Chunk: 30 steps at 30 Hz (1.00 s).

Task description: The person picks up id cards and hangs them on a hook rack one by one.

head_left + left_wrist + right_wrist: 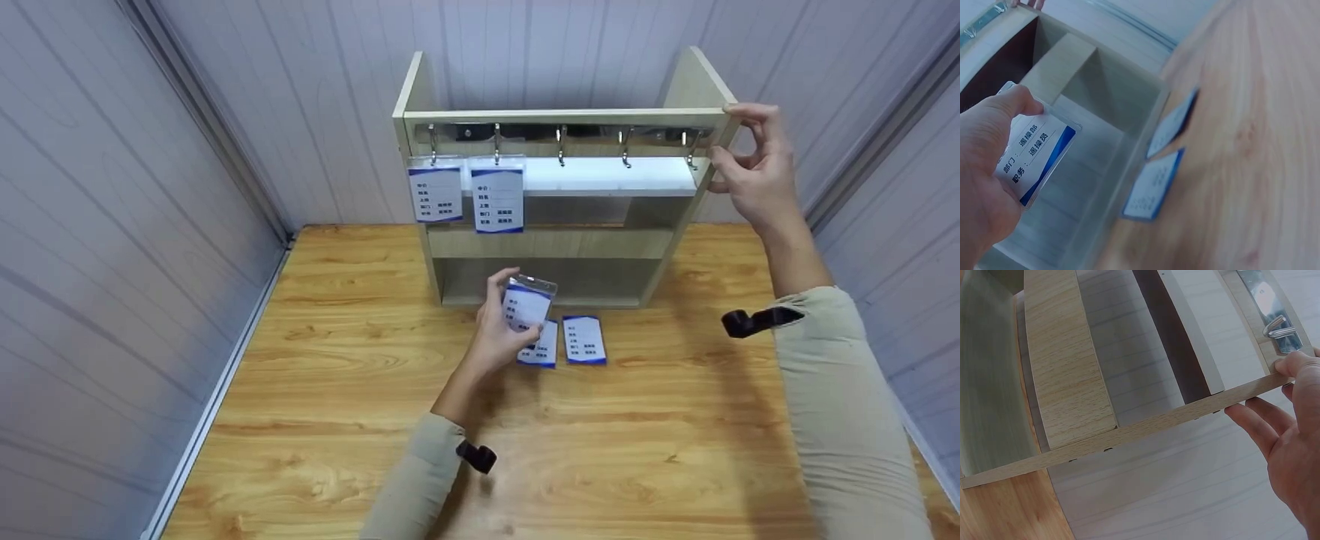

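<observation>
My left hand [495, 336] pinches a name badge [529, 304] in a clear plastic sleeve between thumb and fingers, above the floor in front of a small wooden shelf [525, 244]. The left wrist view shows the held badge [1044, 149] with printed text and a blue corner. Two more badges lie below: one [585, 340] in full sight, the other [548, 349] partly covered by the held one. At the shelf's upper right corner, my right hand [763, 169] grips the side panel; in the right wrist view its thumb and fingers straddle the panel edge [1157, 426].
A row of metal hooks runs along the shelf's top rail [570, 116]. From the two leftmost hang a badge [436, 196] and another badge [498, 201]; a hook [561, 146] in the middle is bare. Pale panelled walls [150, 225] enclose the wood-patterned surface [337, 375].
</observation>
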Each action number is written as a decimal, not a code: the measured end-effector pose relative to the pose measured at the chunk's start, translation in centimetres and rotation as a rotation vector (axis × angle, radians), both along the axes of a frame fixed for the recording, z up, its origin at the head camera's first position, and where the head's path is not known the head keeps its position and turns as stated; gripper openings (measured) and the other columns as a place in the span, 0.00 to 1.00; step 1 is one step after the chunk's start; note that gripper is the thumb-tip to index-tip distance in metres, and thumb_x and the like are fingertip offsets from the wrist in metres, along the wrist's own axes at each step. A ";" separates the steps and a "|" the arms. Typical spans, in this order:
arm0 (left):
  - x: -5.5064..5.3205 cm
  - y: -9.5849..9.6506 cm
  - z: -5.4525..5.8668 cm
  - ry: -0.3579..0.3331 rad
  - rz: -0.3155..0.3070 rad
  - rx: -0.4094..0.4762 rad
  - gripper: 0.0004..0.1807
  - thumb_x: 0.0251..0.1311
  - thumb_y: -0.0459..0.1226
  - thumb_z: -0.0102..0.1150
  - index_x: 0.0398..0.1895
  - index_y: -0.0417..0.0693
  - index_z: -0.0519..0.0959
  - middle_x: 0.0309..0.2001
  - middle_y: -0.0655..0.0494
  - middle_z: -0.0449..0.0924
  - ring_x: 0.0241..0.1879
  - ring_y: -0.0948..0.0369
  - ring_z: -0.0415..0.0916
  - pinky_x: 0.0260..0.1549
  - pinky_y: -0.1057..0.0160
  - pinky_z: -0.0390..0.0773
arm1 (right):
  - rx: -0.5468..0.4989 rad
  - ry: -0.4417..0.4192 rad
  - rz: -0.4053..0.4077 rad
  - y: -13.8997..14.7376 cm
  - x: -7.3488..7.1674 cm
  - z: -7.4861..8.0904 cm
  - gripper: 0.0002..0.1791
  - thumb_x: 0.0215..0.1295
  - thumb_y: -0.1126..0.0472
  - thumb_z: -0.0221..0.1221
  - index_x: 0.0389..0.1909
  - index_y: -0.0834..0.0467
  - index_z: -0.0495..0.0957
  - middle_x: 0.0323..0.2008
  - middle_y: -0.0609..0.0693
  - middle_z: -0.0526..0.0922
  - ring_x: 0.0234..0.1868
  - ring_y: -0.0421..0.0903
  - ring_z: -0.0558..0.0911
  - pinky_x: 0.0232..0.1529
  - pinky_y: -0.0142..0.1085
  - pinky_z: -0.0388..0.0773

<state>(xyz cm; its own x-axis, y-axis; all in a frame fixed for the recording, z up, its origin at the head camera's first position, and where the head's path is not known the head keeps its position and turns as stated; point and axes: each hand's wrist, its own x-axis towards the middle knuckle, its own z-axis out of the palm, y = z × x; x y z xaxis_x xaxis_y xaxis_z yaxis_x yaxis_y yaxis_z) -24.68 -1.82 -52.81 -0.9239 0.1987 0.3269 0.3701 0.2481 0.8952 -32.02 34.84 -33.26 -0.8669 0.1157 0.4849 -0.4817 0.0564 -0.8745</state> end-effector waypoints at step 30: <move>-0.2 3.3 6.6 0.179 -0.015 0.117 0.51 0.61 0.27 0.78 0.83 0.46 0.57 0.68 0.35 0.81 0.55 0.45 0.85 0.45 0.63 0.87 | 0.036 0.026 -0.031 -0.1 0.1 0.1 0.27 0.74 0.75 0.60 0.70 0.57 0.75 0.66 0.51 0.76 0.38 0.42 0.92 0.26 0.31 0.89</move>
<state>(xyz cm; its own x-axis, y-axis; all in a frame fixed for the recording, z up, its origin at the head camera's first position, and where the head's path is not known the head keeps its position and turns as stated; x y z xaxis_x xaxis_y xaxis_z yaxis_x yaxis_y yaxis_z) -24.84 1.48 -46.19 -0.8464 0.1628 0.5071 0.5286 0.1395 0.8374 -31.89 34.70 -33.21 -0.8504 0.1248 0.5112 -0.5014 0.1026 -0.8591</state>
